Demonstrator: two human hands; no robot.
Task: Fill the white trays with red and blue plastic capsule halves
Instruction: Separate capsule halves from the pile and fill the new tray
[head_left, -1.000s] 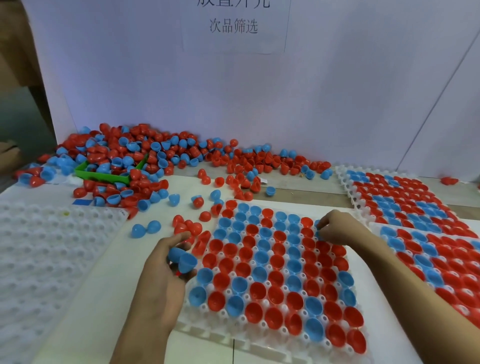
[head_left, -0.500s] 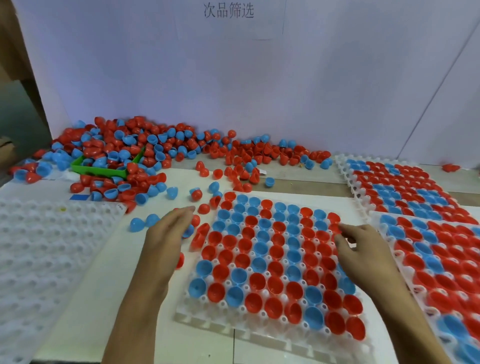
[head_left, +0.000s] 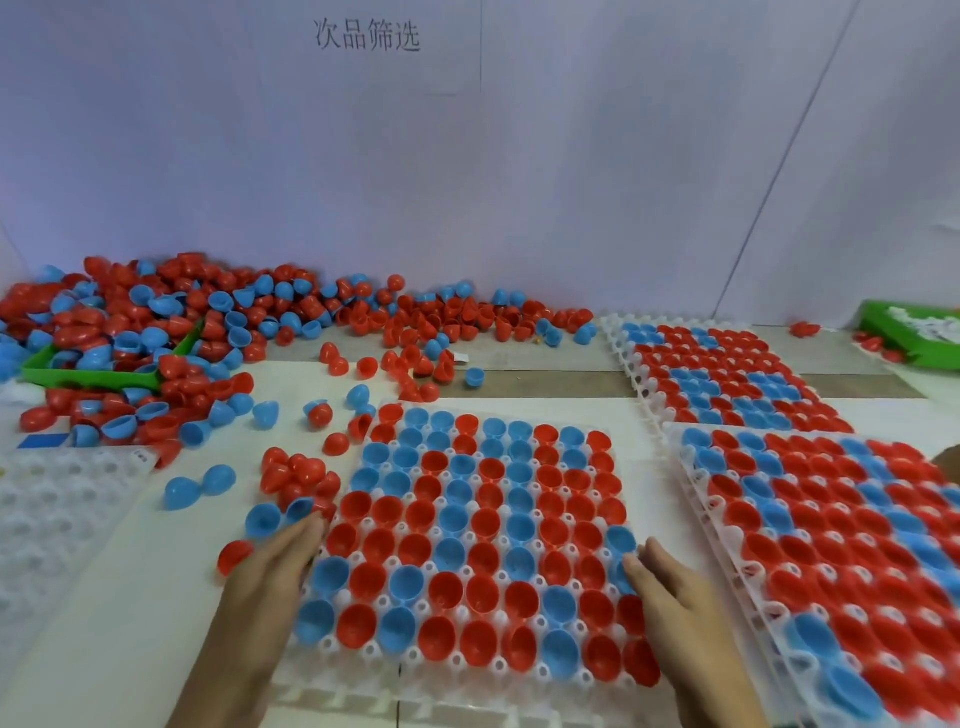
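Note:
A white tray (head_left: 395, 673) lies in front of me, its pockets filled with red and blue capsule halves. My left hand (head_left: 272, 569) lies flat against the tray's left edge with straight fingers. My right hand (head_left: 675, 597) lies flat along the tray's right edge, fingertips touching a blue half. Neither hand holds anything. Loose halves, a blue one (head_left: 262, 519) and a cluster of red ones (head_left: 296, 473), lie on the table just left of the tray.
A big heap of red and blue halves (head_left: 208, 322) covers the back left, around a green bin (head_left: 98, 376). Two filled trays (head_left: 727, 374) (head_left: 831, 530) lie at the right. An unfilled white tray (head_left: 57, 519) lies at the left. Another green bin (head_left: 914, 332) stands far right.
My left hand let go of the blue halves it held and both hands slid back toward me along the tray's two sides. The camera moved closer and tilted right.

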